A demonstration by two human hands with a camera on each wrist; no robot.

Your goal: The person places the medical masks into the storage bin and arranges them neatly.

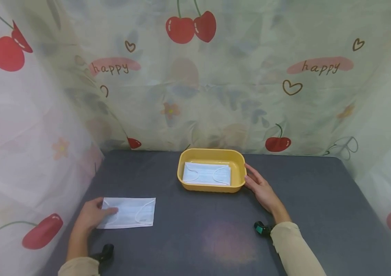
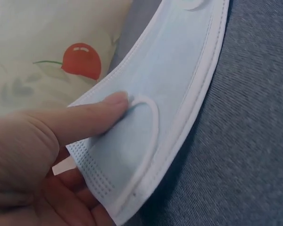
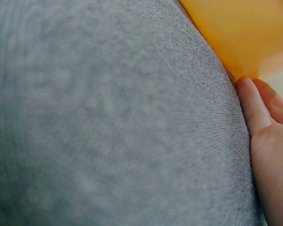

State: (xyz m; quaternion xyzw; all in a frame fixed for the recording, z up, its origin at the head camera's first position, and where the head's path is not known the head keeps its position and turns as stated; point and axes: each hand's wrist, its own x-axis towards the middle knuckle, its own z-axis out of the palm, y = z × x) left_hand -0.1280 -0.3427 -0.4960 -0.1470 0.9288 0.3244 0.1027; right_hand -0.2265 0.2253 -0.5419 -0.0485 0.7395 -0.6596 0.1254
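My left hand (image 1: 93, 214) pinches one end of a pale blue face mask (image 1: 130, 212), thumb on top and fingers beneath. In the left wrist view the mask (image 2: 165, 70) bends away from the thumb, its white ear loop lying across it. At the back middle of the table stands a yellow plastic basin (image 1: 212, 188) with another face mask (image 1: 207, 174) lying flat inside. My right hand (image 1: 262, 189) rests straight fingers against the basin's right side. The right wrist view shows its fingertips at the foot of the yellow wall (image 3: 245, 37).
A dark grey cloth-covered table (image 1: 195, 237) lies under everything. Behind it and at both sides hangs a pale curtain (image 1: 229, 76) printed with cherries, hearts and words. Each wrist wears a small black camera (image 1: 262, 229).
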